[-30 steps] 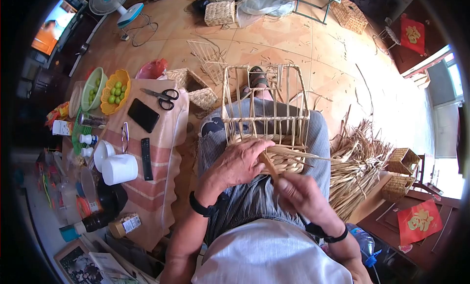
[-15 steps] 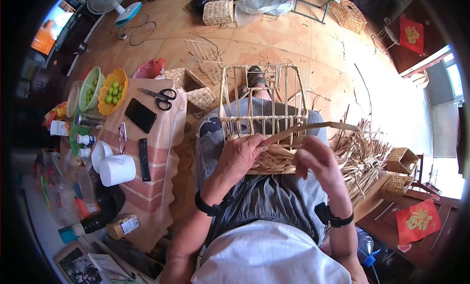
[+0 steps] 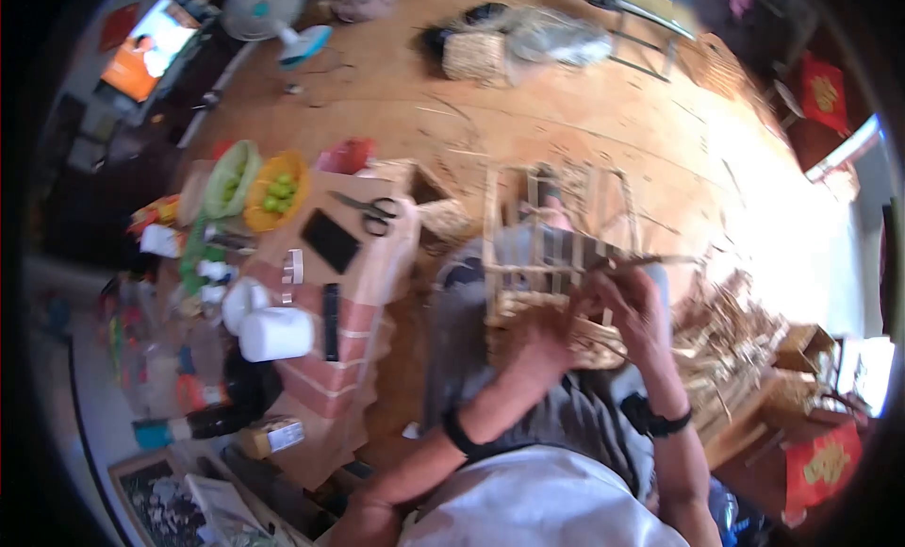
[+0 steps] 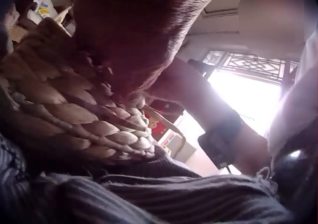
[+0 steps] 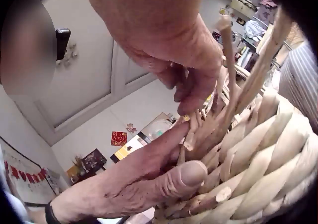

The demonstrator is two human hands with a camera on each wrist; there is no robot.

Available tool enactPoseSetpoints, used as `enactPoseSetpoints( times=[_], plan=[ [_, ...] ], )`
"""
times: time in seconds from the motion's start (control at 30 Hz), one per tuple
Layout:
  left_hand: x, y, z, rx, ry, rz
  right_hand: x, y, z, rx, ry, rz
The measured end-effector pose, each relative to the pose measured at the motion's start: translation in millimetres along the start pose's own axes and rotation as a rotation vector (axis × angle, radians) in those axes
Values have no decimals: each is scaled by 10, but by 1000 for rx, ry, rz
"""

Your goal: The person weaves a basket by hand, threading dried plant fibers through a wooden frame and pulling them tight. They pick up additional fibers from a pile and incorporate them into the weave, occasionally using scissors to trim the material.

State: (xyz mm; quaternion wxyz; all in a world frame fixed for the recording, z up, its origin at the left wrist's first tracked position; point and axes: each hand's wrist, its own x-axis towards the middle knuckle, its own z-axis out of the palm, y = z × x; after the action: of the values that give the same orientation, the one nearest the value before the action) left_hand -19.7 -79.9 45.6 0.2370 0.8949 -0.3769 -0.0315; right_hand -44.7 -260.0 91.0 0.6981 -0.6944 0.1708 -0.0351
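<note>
A half-woven straw basket [image 3: 514, 281] sits on the person's lap, its upright frame bars standing above a braided lower part [image 5: 268, 159]. The left hand [image 3: 551, 338] grips the braided edge, thumb lying along the weave in the right wrist view. Close beside it the right hand [image 3: 636, 311] has its fingers curled and pinches a brown plant strip [image 3: 671, 259], which sticks out to the right. Strand ends [image 5: 191, 137] poke up between the two hands in the right wrist view. From the left wrist, the left hand [image 4: 129, 35] overlaps the braided wall [image 4: 74, 114].
To the left, a cloth-covered table [image 3: 353, 358] bears scissors [image 3: 377, 215], a phone [image 3: 330, 240], a remote [image 3: 331, 321], a white tub [image 3: 276, 334] and a yellow fruit bowl [image 3: 269, 212]. Loose straw [image 3: 731, 335] is heaped at the right, near small baskets [image 3: 801, 349].
The head view has swung left. The right hand, loose and apart half a second ago, has come in beside the left hand at the strip. The left hand has moved rightward along the basket edge.
</note>
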Motion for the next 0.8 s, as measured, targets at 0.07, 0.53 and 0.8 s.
enactPoseSetpoints(
  times=[0.07,0.53,0.8],
  plan=[
    [-12,-70,323,64,34,-34,-44,-110,58,-89,-62,-182],
    [-99,-378,408,-164,8,178,-71,77,249,-1012,26,-438],
    [-140,-322,195,-185,-130,143,-190,6,239,-797,88,-438]
  ],
)
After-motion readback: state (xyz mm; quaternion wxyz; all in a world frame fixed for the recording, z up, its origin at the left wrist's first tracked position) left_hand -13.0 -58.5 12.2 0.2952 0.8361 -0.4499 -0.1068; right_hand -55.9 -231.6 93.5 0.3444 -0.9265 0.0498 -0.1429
